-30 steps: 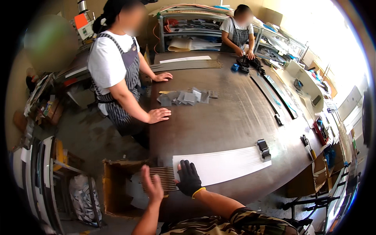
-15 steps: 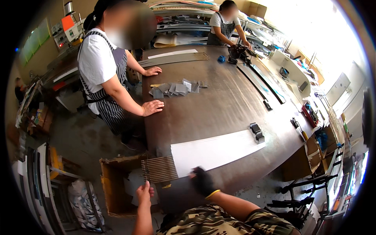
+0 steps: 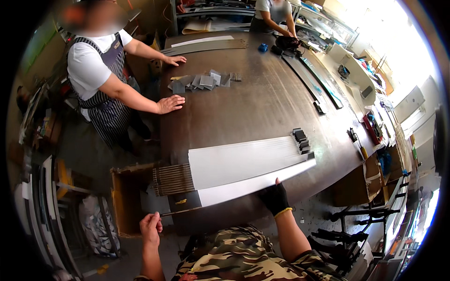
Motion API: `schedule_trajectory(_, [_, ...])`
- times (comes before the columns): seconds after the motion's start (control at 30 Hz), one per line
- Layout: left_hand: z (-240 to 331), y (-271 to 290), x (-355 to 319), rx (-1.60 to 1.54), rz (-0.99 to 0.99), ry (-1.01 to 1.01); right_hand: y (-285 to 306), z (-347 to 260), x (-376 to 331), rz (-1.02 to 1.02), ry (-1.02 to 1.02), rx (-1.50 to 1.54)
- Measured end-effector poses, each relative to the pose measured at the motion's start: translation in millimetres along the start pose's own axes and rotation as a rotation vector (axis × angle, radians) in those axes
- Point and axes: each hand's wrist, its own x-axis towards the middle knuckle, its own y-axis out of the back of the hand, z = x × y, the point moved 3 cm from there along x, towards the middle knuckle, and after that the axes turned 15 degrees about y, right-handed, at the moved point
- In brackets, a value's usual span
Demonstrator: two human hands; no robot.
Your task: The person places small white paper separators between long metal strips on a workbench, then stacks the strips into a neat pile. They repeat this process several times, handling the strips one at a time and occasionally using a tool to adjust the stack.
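Bright daylight floods in from the upper right, blown out to white glare. The dark worktop (image 3: 262, 107) shines softly. Fisheye edges bend and fade to black.

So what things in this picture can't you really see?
- Right hand, head view: a black glove covers it; its fingertips go under the near white strip, so its hold is unclear.
- Left hand, head view: whatever it pinches is too thin to name.
- Cardboard box, head view: its inside is dark, partly behind the table edge.
- Small grey pieces, head view: too small to identify.
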Motion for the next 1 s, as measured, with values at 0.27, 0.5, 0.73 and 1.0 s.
schedule_trajectory(0.27, [-72, 24, 25, 0.776, 0.194, 0.001, 22, -49, -41, -0.417, 0.282, -1.795])
schedule_trajectory(0.5, [-14, -68, -17, 1.140, 0.014, -0.828, -99, 50, -72, -1.068, 0.693, -1.629])
schedule_trajectory(0.73, [-28, -94, 4, 1.068, -0.140, -0.838, -130, 132, -75, -1.241, 0.628, -1.907])
schedule_trajectory(1.0, [-27, -94, 10, 1.026, -0.173, -0.811, -136, 113, -72, -1.226, 0.400, -1.944])
